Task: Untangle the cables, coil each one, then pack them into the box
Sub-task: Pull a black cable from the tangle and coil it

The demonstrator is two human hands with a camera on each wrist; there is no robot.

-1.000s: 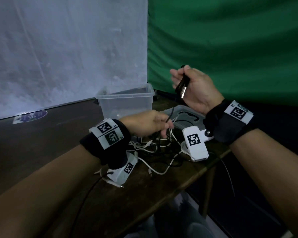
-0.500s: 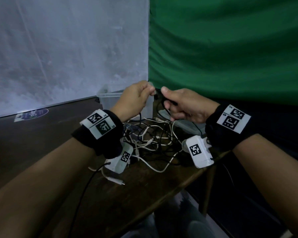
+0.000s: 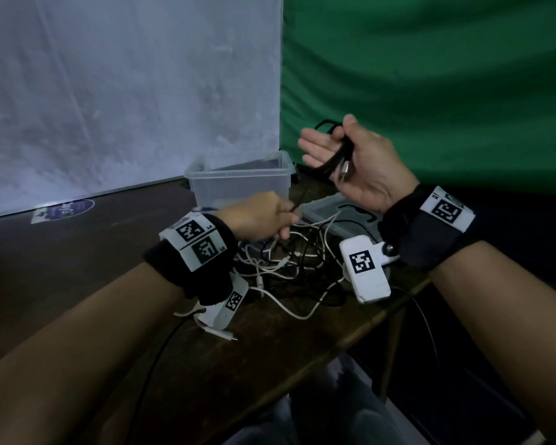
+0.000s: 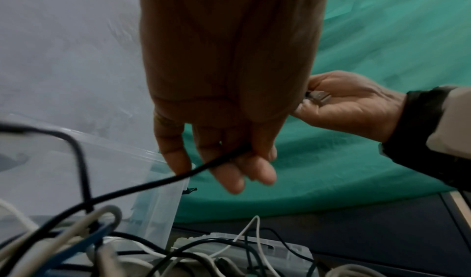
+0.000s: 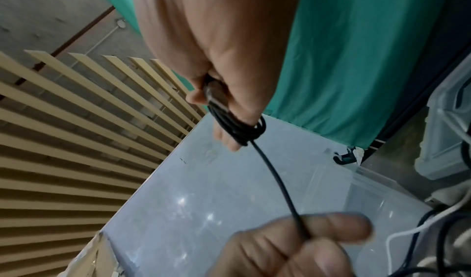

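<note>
R hand (image 5: pixel 216 45) fills top of the right wrist view, thumb clamping several loops of black cable (image 5: pixel 235 123) w/ a plug end against the fingers. One strand runs down from the coil to the L hand (image 5: pixel 288 247) at bottom, pinched btwn its fingers. Clear plastic box (image 5: pixel 369 196) behind; tangled white + black cables (image 5: pixel 430 233) at right edge.

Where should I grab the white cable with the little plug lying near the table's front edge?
Pinch the long white cable just behind its small plug, coming down from above. That end lies flat and free on the dark wooden table, clear of the tangled pile of black and white cables, so it would probably pull out easiest from there.
</note>
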